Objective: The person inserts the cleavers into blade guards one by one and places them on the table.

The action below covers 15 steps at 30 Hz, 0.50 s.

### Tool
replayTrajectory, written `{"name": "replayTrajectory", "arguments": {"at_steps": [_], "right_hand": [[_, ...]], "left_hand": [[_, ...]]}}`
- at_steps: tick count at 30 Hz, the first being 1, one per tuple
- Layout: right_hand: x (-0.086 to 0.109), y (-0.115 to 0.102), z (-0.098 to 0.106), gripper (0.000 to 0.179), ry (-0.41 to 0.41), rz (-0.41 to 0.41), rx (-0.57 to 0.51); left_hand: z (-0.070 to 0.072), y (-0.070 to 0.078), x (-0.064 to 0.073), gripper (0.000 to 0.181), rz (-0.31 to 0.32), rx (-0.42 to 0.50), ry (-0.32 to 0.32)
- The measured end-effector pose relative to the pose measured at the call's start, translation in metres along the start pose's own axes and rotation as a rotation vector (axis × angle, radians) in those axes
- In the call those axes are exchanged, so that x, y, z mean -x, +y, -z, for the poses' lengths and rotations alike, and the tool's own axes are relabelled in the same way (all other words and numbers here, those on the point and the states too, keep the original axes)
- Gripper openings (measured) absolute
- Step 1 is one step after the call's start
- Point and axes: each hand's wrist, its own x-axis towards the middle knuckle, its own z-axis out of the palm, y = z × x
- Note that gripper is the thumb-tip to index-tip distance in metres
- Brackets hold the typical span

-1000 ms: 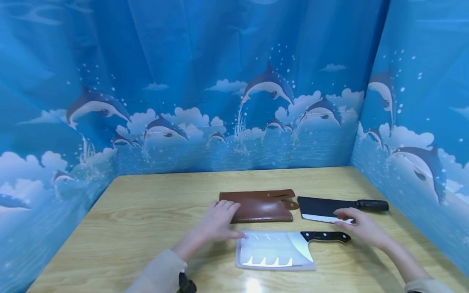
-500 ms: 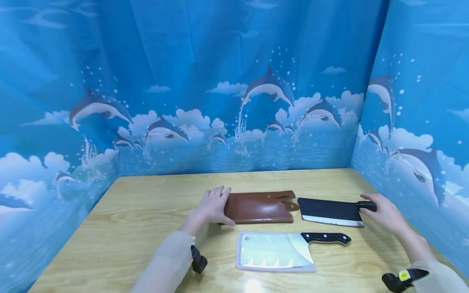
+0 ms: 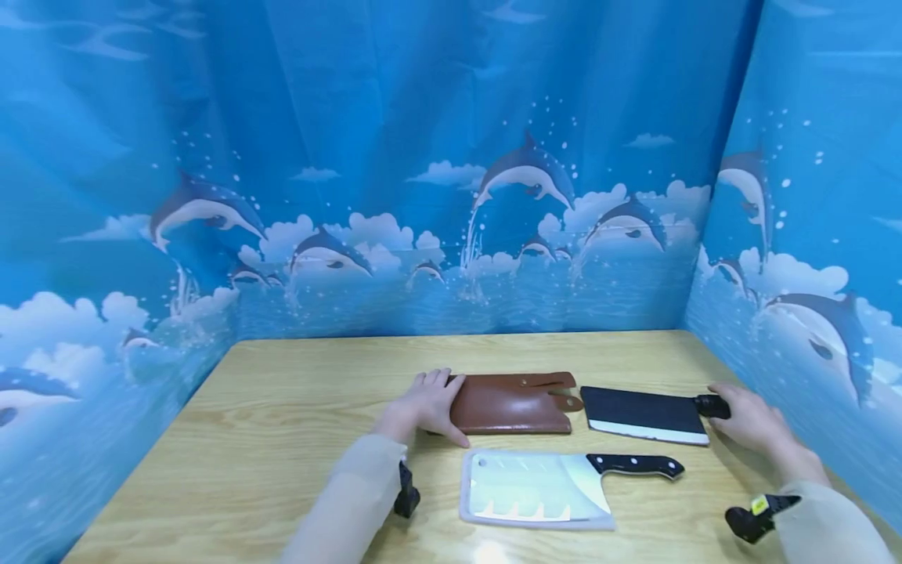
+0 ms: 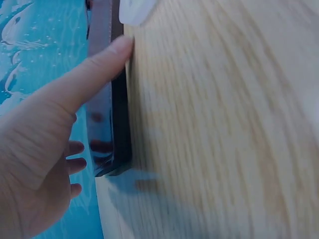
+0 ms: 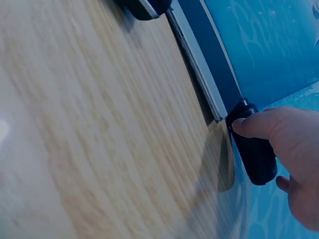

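Spread over the left end of a brown leather knife sheath point(image 3: 514, 406) is my left hand point(image 3: 426, 406). Its thumb lies out straight along the sheath's near edge, the fingers reaching across toward the far edge. In the left wrist view the fingertips point(image 4: 76, 165) show beyond the glossy leather, which mirrors them. My right hand point(image 3: 754, 423) grips the black handle point(image 5: 256, 154) of a dark-bladed cleaver point(image 3: 637, 411), thumb laid on the handle near the blade. The cleaver's bright cutting edge faces me, and its blade tip points toward the sheath's snap strap.
Nearer me lies a second cleaver point(image 3: 634, 464) with a black riveted handle, its blade inside a clear plastic cover point(image 3: 539, 526). The wooden table point(image 3: 303, 407) ends at a blue dolphin-print curtain point(image 3: 395, 305) behind and at both sides.
My right hand has gone from above the dark cleaver's blade to its handle and now holds it. My left hand drew back left, then came right over the sheath's end again.
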Motion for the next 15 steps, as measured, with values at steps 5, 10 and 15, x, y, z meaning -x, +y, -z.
{"name": "replayTrajectory", "arguments": {"at_steps": [5, 10, 15], "right_hand": [[0.000, -0.002, -0.005, 0.057, 0.001, 0.005, 0.076], [-0.003, -0.009, -0.006, 0.051, -0.016, 0.002, 0.145], [-0.004, -0.011, -0.006, 0.047, -0.037, -0.012, 0.158]], "left_hand": [[0.000, 0.004, -0.007, 0.118, 0.016, -0.016, -0.052], [0.002, 0.005, -0.012, 0.119, 0.037, -0.006, -0.084], [0.004, 0.007, -0.012, 0.120, 0.077, 0.040, -0.110]]}}
